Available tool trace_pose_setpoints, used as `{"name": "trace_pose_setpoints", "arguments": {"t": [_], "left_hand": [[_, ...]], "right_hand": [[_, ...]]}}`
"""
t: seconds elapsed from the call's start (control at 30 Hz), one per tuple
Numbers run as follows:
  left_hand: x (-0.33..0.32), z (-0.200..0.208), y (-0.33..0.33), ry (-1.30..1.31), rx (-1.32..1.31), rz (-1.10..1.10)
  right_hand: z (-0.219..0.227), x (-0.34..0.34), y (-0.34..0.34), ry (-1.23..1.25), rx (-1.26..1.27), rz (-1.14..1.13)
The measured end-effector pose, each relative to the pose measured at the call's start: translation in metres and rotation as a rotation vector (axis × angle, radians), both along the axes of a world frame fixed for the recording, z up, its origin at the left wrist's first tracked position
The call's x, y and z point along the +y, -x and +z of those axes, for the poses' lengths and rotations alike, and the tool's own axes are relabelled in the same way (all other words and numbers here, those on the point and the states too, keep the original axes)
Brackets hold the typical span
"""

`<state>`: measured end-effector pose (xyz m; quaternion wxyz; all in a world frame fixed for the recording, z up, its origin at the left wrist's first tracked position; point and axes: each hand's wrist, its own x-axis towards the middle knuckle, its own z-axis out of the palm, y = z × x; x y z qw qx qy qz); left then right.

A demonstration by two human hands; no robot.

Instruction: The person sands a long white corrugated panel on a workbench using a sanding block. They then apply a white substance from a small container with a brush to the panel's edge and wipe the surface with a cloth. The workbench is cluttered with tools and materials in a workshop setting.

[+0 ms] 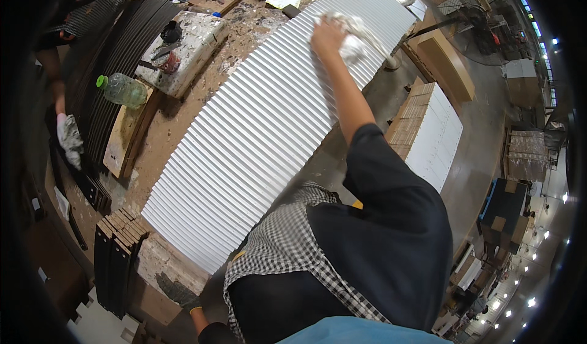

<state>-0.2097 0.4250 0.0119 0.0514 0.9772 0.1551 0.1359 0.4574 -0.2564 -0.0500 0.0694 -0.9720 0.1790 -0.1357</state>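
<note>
My right hand (pixel 328 36) is closed on a white cloth (pixel 354 46) and presses it against the far part of a long white ribbed panel (pixel 244 136). The panel lies slantwise across the worktable, its ribs running crosswise. My left hand (pixel 178 291), in a dark grey glove, lies at the lower left with fingers stretched out. It rests by a paint-stained block (pixel 168 264) near the panel's near end and holds nothing visible.
At the left, a co-worker's gloved hand (pixel 70 141) is beside dark curved slats (pixel 116 57). A green-capped bottle (pixel 122 91) and a stained white block (pixel 183 51) are on the table. Stacked boards (pixel 428 127) stand right of the panel; a fan (pixel 480 29) is beyond.
</note>
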Motion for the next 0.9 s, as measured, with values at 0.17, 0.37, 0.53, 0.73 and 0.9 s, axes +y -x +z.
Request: {"name": "trace_pose_setpoints", "arguments": {"t": [0.17, 0.37, 0.53, 0.73, 0.9], "left_hand": [[0.000, 0.007, -0.010, -0.019, 0.011, -0.015], [-0.005, 0.002, -0.006, -0.033, 0.022, -0.005], [-0.011, -0.001, -0.006, -0.025, 0.007, -0.006], [-0.004, 0.002, -0.003, -0.029, -0.018, -0.011], [0.004, 0.003, -0.004, -0.037, -0.026, -0.018]], "right_hand": [[0.005, 0.035, -0.067, 0.155, 0.022, 0.341], [0.026, -0.055, 0.072, 0.000, -0.238, 0.380], [0.074, -0.160, 0.214, 0.217, 0.497, 0.011], [0.099, -0.141, 0.206, 0.016, -0.049, 0.026], [0.060, -0.109, 0.167, 0.201, -0.093, 0.237]]}}
